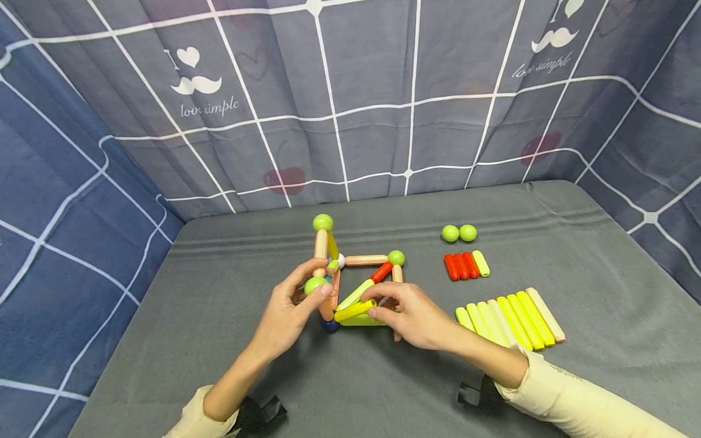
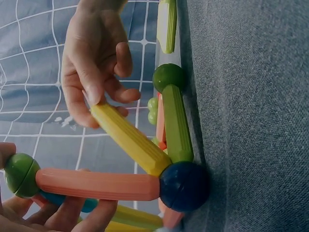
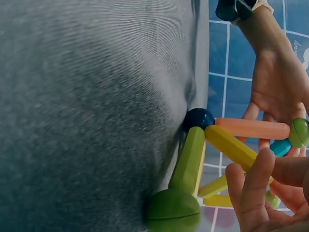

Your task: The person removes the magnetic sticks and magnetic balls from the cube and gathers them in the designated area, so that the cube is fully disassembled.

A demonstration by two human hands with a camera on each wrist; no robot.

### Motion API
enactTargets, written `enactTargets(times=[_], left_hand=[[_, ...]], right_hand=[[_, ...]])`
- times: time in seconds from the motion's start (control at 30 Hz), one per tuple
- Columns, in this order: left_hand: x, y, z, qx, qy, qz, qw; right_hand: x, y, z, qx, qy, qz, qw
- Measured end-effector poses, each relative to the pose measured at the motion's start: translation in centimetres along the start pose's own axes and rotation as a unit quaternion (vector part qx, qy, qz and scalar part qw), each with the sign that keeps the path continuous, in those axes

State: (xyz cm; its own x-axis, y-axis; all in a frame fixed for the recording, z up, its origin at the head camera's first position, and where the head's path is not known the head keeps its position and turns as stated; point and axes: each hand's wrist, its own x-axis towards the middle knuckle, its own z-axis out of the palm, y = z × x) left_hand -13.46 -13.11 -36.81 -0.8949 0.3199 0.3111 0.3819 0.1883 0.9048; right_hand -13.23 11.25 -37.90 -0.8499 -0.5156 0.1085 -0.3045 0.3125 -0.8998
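A frame of magnetic sticks and balls stands on the table. My left hand [image 1: 282, 313] holds its near upper corner, a green ball [image 1: 315, 286], with fingers beside the upright orange stick [image 2: 96, 184]. That stick's lower end meets a dark blue ball [image 2: 184, 186] on the cloth. My right hand [image 1: 416, 313] pinches a yellow stick [image 1: 355, 311] between thumb and fingers; it slants up from the dark blue ball, its low end at the ball. A green stick [image 2: 177, 125] runs along the table from the same ball to another green ball [image 2: 168, 78].
Right of the frame lie two green balls [image 1: 459, 233], several short red sticks [image 1: 462, 266] with a short yellow-green one [image 1: 481, 263], and a row of long yellow and pale sticks [image 1: 509, 319]. A grid-patterned curtain [image 1: 372, 146] hangs behind the grey cloth [image 1: 219, 292].
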Motion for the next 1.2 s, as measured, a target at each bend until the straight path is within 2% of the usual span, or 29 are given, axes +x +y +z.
enactTargets(times=[0.17,0.37,0.67,0.9,1.03,1.2], left_hand=[[0.0,0.0,-0.1,-0.007,-0.001,-0.003,1.0000],[0.0,-0.1,-0.1,0.007,0.003,0.001,1.0000],[0.1,0.0,-0.1,0.017,0.005,0.004,0.9998],[0.2,0.1,-0.1,0.030,0.002,0.000,0.9996],[0.2,0.1,0.0,0.020,0.002,0.003,0.9998],[0.1,0.0,0.0,0.002,-0.001,0.003,1.0000]], right_hand=[[-0.2,0.7,-0.2,0.003,0.002,0.009,1.000],[-0.2,1.1,0.0,0.027,0.005,0.011,1.000],[-0.5,1.3,0.0,0.050,0.039,0.012,0.998],[-2.0,1.6,-1.6,0.095,0.074,0.001,0.993],[-3.1,1.7,-2.8,0.110,0.093,-0.012,0.989],[-4.7,1.8,-4.3,0.121,0.126,-0.002,0.985]])
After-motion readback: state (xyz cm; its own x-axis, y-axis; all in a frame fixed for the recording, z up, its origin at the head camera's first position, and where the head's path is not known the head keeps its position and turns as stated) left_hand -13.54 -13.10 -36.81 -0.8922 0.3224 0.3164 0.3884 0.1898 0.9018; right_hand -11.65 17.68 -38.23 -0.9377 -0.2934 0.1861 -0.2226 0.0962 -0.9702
